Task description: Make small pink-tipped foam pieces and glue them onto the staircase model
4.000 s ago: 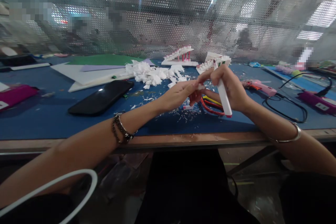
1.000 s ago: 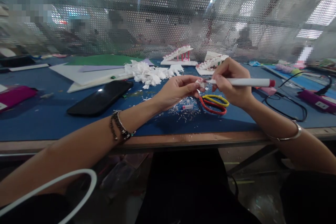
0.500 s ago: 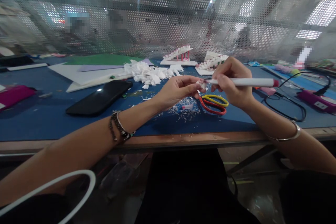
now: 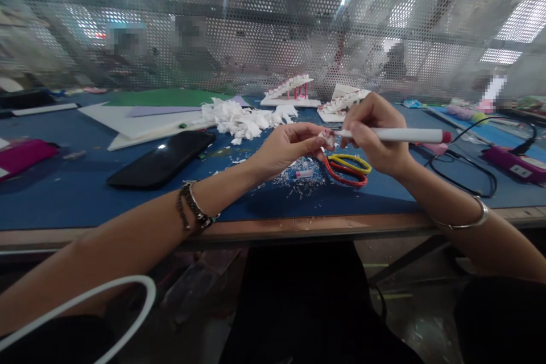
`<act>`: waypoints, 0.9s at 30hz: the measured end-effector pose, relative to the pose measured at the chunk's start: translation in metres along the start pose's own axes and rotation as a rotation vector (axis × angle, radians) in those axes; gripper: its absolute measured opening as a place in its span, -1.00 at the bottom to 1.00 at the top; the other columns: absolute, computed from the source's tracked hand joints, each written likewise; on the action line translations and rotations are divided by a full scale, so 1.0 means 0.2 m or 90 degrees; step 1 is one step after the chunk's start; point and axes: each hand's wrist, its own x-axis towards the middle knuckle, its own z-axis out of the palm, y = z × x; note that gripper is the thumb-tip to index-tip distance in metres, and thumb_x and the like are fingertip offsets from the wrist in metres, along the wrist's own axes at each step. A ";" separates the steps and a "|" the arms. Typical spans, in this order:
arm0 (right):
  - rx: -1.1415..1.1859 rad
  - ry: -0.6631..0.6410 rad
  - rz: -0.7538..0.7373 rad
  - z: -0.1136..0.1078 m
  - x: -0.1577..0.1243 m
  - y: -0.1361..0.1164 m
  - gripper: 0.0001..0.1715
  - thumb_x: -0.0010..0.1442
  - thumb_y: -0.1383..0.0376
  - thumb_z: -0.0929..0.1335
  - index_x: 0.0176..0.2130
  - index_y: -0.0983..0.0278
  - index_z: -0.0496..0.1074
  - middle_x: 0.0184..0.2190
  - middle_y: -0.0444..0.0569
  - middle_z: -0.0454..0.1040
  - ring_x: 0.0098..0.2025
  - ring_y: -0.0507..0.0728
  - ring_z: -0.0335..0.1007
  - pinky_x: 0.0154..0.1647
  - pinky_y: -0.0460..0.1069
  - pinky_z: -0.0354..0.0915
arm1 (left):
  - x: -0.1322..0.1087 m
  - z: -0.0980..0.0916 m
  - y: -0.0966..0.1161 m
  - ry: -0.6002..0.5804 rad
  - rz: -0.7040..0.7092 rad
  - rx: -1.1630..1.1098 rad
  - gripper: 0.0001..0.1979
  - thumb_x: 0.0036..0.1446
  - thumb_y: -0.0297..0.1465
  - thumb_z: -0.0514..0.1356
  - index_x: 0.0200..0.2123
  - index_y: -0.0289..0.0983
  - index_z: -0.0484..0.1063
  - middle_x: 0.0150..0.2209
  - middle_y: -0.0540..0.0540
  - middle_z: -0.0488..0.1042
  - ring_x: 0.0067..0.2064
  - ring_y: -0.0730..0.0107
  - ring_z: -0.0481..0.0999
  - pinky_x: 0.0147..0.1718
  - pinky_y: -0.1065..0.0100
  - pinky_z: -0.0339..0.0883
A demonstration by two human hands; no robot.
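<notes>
Between the fingertips of my left hand (image 4: 285, 151) is a small white piece with reddish marks (image 4: 327, 137); its exact kind is too small to make out. My right hand (image 4: 377, 139) grips a white marker with a dark red end (image 4: 420, 135), its tip at the small piece. Below the hands lie scissors with red and yellow handles (image 4: 352, 168), their blades hidden from view. A small white and pink cap (image 4: 304, 174) rests among white shavings just left of them.
Torn white paper (image 4: 241, 119) is heaped behind my left hand. A black phone (image 4: 164, 159) lies left, near white and green sheets (image 4: 166, 96). Two small white stair models (image 4: 292, 91) stand by the mesh. A purple power box (image 4: 516, 162) with black cable lies right.
The marker and my right hand have shifted very slightly to the left. The left hand keeps its place on the small piece.
</notes>
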 end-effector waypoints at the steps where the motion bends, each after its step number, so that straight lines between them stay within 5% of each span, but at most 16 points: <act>1: -0.001 -0.004 0.001 0.00 0.00 0.00 -0.84 0.12 0.30 0.24 -0.49 0.23 0.18 -0.60 -0.20 0.22 -0.57 -0.06 0.16 -0.58 -0.08 0.14 | 0.00 0.00 0.00 -0.003 0.003 0.005 -0.82 -0.04 -0.37 0.28 -0.33 -0.31 0.48 -0.43 0.00 0.51 -0.52 0.61 0.44 -0.43 0.49 0.34; 27: 0.028 -0.034 0.062 0.02 -0.01 0.00 -0.82 0.17 0.19 0.23 -0.43 0.21 0.21 -0.59 -0.21 0.24 -0.59 -0.06 0.17 -0.61 -0.10 0.16 | 0.00 0.01 0.00 0.018 -0.001 0.024 -0.80 0.01 -0.29 0.23 -0.41 -0.34 0.44 -0.46 0.00 0.47 -0.50 0.60 0.41 -0.43 0.48 0.29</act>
